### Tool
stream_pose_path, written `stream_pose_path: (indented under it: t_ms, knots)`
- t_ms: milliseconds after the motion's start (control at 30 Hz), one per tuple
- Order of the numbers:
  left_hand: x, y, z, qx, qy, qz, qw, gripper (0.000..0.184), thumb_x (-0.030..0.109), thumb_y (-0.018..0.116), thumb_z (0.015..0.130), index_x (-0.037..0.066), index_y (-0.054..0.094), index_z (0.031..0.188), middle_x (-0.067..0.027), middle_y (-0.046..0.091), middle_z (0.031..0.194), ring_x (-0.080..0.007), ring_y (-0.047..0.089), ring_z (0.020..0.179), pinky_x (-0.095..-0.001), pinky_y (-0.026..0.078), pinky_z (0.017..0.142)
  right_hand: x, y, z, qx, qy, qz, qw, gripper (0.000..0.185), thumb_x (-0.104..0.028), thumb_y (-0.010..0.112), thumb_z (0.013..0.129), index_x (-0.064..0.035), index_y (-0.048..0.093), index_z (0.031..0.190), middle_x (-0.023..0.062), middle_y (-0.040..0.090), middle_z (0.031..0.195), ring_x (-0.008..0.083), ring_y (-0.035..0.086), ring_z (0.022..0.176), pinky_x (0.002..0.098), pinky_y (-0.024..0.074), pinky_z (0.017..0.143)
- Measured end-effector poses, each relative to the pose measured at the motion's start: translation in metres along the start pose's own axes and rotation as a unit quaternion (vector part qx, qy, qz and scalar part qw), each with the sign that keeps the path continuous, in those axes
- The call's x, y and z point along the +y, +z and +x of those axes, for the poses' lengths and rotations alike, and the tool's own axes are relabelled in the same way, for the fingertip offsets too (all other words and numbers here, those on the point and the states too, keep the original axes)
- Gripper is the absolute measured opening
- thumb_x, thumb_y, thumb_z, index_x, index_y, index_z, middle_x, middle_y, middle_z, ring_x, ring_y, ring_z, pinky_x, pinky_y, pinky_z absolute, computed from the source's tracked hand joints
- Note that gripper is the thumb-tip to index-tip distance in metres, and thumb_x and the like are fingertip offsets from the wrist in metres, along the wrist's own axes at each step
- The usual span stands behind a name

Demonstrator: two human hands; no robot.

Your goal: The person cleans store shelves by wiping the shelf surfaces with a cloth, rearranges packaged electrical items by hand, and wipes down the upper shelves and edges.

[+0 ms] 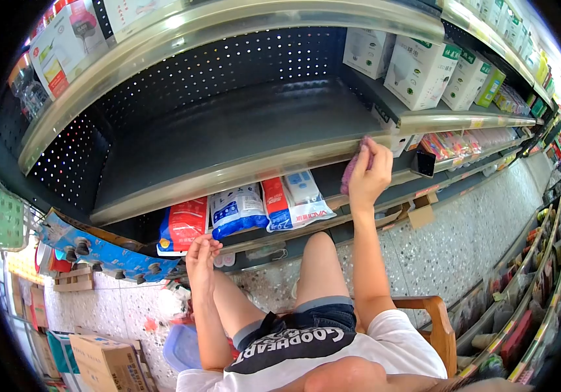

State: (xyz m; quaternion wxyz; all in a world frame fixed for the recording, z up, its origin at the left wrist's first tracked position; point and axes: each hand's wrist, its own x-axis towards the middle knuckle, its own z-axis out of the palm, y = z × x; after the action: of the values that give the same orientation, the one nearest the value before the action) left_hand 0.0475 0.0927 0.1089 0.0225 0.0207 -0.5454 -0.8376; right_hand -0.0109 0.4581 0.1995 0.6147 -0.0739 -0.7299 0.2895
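Observation:
My right hand [370, 175] presses a pinkish-purple cloth [350, 173] against the front rail [254, 171] of the dark middle shelf. Most of the cloth shows at the left side of the fingers; the rest is hidden in the grip. My left hand [201, 256] is lower, beside the bottom corner of a red and blue packet [186, 223]. Its fingers are bent together with the thumb, and I see nothing between them. Two more plastic packets, a blue and white one [238, 208] and a red, white and blue one [295, 201], stick out from the shelf below.
White bulb boxes [422, 73] stand on the shelf at the right. A small black box-like object [423, 163] juts out near the right hand. A wooden chair [439, 326], a blue plastic tub [182, 347] and a cardboard box [107, 363] are around me. A product rack [522, 294] lines the right side.

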Motion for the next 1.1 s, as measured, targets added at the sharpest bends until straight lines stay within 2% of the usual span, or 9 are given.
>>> stream_pose_path:
  t_ms: [133,233,367,700,967,1100]
  knots:
    - [-0.002,-0.005,0.0,0.003,-0.002,-0.011,1.0,0.021,0.017,0.059,0.098,0.002,0.063,0.111,-0.0056,0.067,0.093,-0.0147,0.064,0.088,-0.0268,0.049,0.08,-0.014,0.008,-0.003,0.007,0.026,0.005,1.0,0.013,-0.001,0.059,0.09,0.0019,0.062,0.102,0.017,0.063,0.095,0.0349,0.061,0.089,0.0418,0.0493,0.078]
    - [-0.003,-0.007,0.002,0.003,-0.005,-0.018,1.0,0.021,0.017,0.059,0.098,0.002,0.063,0.111,-0.0056,0.067,0.093,-0.0145,0.064,0.087,-0.0261,0.049,0.079,-0.026,0.013,-0.007,-0.029,-0.043,0.014,0.999,0.013,0.0,0.058,0.09,0.0021,0.062,0.103,0.0186,0.062,0.095,0.0364,0.06,0.089,0.0423,0.0493,0.078]
    - [-0.003,-0.008,0.002,0.007,-0.012,-0.02,1.0,0.021,0.018,0.059,0.098,0.002,0.062,0.112,-0.0055,0.066,0.094,-0.0146,0.064,0.087,-0.0258,0.049,0.078,-0.051,0.025,-0.019,-0.075,-0.081,0.052,0.993,0.015,0.004,0.06,0.086,0.0025,0.062,0.1,0.019,0.063,0.096,0.0369,0.061,0.09,0.0426,0.0495,0.079]
    - [-0.008,-0.01,0.0,0.012,-0.02,-0.023,0.999,0.022,0.018,0.059,0.098,0.002,0.062,0.112,-0.0056,0.066,0.094,-0.0145,0.064,0.088,-0.0261,0.048,0.079,-0.11,0.05,-0.046,-0.118,-0.117,0.13,0.977,0.019,0.005,0.066,0.08,0.0022,0.065,0.099,0.0168,0.065,0.097,0.0339,0.064,0.087,0.0391,0.0512,0.078]
    - [-0.007,-0.011,-0.01,0.004,-0.011,-0.018,1.0,0.022,0.018,0.058,0.099,0.002,0.061,0.113,-0.0059,0.066,0.095,-0.0143,0.063,0.09,-0.0263,0.048,0.08,-0.095,0.045,-0.045,-0.131,-0.155,0.128,0.971,0.024,0.002,0.066,0.078,-0.0016,0.067,0.102,0.0128,0.063,0.097,0.0307,0.064,0.086,0.0375,0.0525,0.074]
    - [-0.005,-0.012,-0.016,0.014,-0.004,-0.007,1.0,0.021,0.018,0.058,0.099,0.003,0.061,0.113,-0.0067,0.066,0.096,-0.0145,0.063,0.089,-0.0259,0.047,0.079,-0.074,0.035,-0.038,-0.124,-0.113,0.127,0.978,0.02,0.002,0.066,0.082,-0.001,0.067,0.102,0.0142,0.063,0.097,0.0309,0.064,0.085,0.037,0.0526,0.074]
